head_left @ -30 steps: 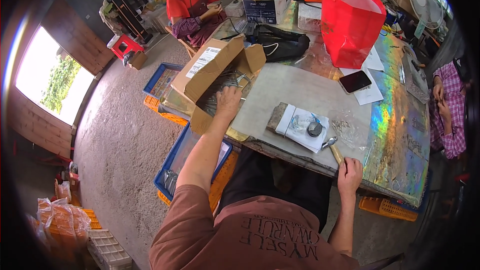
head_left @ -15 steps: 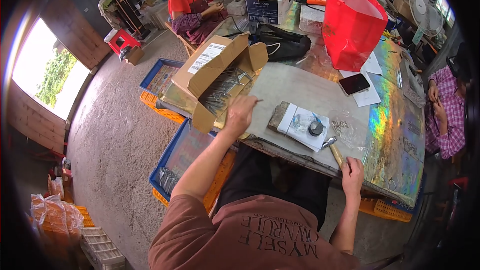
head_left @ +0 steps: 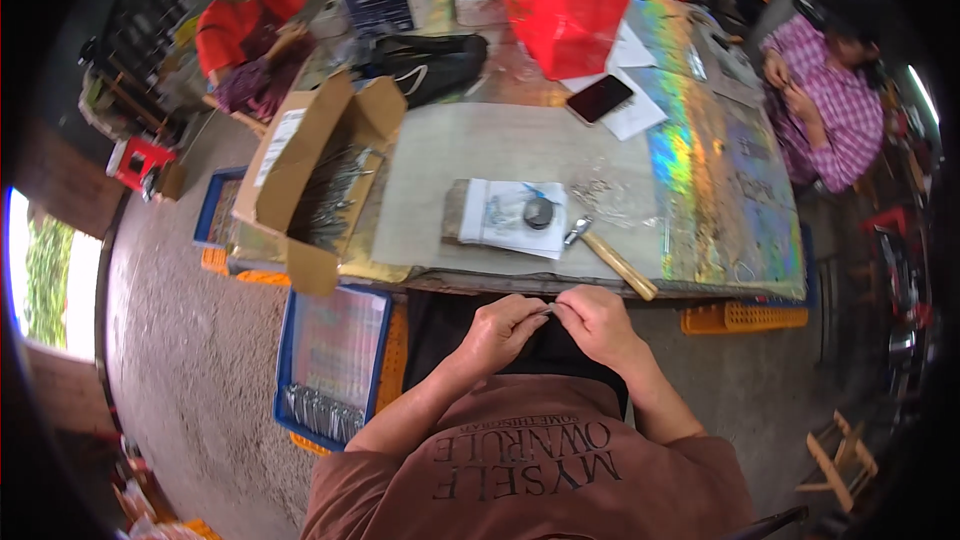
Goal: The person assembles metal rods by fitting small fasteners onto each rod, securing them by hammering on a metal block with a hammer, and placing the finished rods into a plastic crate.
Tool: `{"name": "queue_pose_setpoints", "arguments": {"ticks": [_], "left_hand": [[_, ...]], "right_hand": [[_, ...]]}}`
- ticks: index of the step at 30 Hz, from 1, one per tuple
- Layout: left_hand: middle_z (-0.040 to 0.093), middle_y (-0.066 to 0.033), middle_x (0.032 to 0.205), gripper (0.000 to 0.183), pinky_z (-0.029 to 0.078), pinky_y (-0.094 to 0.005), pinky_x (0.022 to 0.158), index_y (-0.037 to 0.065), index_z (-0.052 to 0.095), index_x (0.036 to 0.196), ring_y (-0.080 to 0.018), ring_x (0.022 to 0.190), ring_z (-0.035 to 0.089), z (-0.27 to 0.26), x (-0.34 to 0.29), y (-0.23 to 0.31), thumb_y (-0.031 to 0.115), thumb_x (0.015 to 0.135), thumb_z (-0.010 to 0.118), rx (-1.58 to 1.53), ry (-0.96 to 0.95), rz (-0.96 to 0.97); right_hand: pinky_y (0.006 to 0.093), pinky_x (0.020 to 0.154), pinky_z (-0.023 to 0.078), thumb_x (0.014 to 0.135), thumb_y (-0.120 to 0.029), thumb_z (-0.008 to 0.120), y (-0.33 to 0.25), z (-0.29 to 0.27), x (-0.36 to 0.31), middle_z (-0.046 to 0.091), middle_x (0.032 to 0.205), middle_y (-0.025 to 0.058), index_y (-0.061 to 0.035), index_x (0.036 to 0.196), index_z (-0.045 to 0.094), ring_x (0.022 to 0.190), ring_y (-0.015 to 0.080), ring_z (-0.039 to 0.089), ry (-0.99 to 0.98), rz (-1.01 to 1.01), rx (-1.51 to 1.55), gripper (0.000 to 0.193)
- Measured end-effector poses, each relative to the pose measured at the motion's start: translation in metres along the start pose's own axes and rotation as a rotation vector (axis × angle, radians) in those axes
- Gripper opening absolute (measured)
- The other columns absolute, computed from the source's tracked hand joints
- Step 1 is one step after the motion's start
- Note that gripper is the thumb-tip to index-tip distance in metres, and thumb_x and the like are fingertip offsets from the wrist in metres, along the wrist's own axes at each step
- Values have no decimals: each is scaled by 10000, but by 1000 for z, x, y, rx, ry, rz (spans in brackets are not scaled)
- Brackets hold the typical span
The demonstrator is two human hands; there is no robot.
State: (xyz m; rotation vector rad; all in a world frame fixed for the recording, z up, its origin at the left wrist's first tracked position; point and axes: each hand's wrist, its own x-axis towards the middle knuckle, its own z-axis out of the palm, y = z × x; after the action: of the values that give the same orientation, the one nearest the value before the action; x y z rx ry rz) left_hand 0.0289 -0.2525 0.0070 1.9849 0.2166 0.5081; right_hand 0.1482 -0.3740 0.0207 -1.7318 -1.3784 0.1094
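Note:
My left hand and my right hand meet over my lap, just off the table's near edge. Fingers and thumbs are pinched together, tip to tip. A tiny thing seems to be between them, too small to name. Beyond the right hand lies a hammer, its wooden handle pointing toward me. Left of the hammer is a flat stone block covered by white paper. On the paper sit a dark round disc and something thin and blue. Small metal bits lie on clear plastic behind the hammer.
An open cardboard box of thin metal rods stands at the table's left. A blue tray of metal pieces is below it. Farther back are a phone, a red bag and a black bag. Two people sit nearby.
My left hand has come from beside the cardboard box to my lap. My right hand has let go of the hammer, which now lies on the table, and joined the left. The view has shifted.

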Motion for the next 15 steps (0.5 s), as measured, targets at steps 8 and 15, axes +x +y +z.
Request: {"name": "queue_pose_setpoints", "arguments": {"ticks": [8, 15], "left_hand": [[595, -20, 799, 211, 439, -213, 623, 1, 557, 989, -95, 707, 548, -1, -2, -5, 27, 782, 586, -457, -151, -390], [574, -65, 885, 247, 472, -222, 704, -14, 539, 1026, -112, 767, 565, 14, 10, -3, 12, 784, 585, -826, 1, -319]], "right_hand": [[298, 494, 392, 820, -153, 531, 12, -7, -18, 498, 603, 83, -9, 711, 506, 538, 196, 500, 38, 392, 221, 182], [193, 506, 361, 877, -213, 479, 12, 3, -22, 488, 629, -9, -36, 728, 509, 551, 64, 438, 165, 690, 1009, 233]]}}
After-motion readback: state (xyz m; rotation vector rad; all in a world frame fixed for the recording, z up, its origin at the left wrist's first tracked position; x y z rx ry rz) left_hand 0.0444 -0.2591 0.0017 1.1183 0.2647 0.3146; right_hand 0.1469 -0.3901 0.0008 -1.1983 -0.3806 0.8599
